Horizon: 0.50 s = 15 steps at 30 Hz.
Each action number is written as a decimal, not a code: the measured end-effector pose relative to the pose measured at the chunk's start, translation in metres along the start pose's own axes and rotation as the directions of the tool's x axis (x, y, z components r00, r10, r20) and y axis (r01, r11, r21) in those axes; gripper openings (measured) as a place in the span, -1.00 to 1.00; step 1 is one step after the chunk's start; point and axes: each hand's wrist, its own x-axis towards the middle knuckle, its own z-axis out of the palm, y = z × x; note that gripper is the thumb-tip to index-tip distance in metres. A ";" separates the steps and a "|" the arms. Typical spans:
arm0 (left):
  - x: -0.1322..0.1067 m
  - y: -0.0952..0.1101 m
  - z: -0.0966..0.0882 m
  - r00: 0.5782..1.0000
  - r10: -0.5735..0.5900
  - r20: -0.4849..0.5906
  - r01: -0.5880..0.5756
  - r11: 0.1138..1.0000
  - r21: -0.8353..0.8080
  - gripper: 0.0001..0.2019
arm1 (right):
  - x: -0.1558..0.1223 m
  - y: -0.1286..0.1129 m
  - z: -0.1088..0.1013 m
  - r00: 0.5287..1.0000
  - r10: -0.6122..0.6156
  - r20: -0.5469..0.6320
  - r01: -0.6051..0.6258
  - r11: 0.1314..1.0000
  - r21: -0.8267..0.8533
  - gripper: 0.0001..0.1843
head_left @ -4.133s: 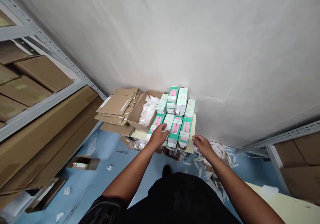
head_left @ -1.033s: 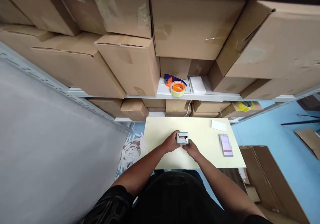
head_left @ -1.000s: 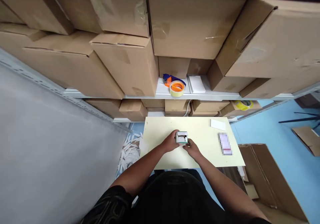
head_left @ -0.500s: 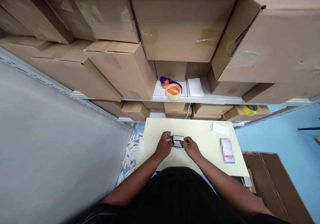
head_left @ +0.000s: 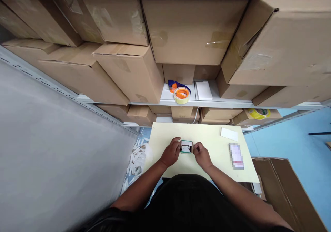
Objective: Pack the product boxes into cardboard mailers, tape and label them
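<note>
White with green edging, the small carton (head_left: 186,149) sits between my hands at the pale yellow table (head_left: 161,133), its near end turned up to me, a dark gap showing in it. My left hand (head_left: 171,153) grips its left side between thumb and fingers. My right hand (head_left: 202,155) has fingers curled in, touching its right edge; whether they pinch it, I cannot tell.

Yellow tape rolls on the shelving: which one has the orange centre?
The pale yellow roll at the blue and orange tape dispenser; the bright yellow roll farther right, on a brown cardboard box, shows no orange.
</note>
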 end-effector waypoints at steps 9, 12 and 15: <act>0.008 0.002 0.001 0.998 -0.009 0.060 0.015 0.996 -0.088 -0.44 | -0.004 -0.004 0.005 0.972 -0.232 0.024 0.233 0.960 -0.156 -0.55; 0.013 -0.001 -0.001 0.992 -0.029 0.127 0.044 0.992 -0.121 -0.41 | -0.002 -0.001 0.002 0.978 -0.208 0.032 0.211 0.960 -0.185 -0.54; 0.013 -0.007 -0.007 0.977 -0.019 0.213 0.058 0.982 -0.180 -0.23 | 0.003 -0.007 -0.006 0.969 -0.215 0.123 0.241 0.933 -0.268 -0.48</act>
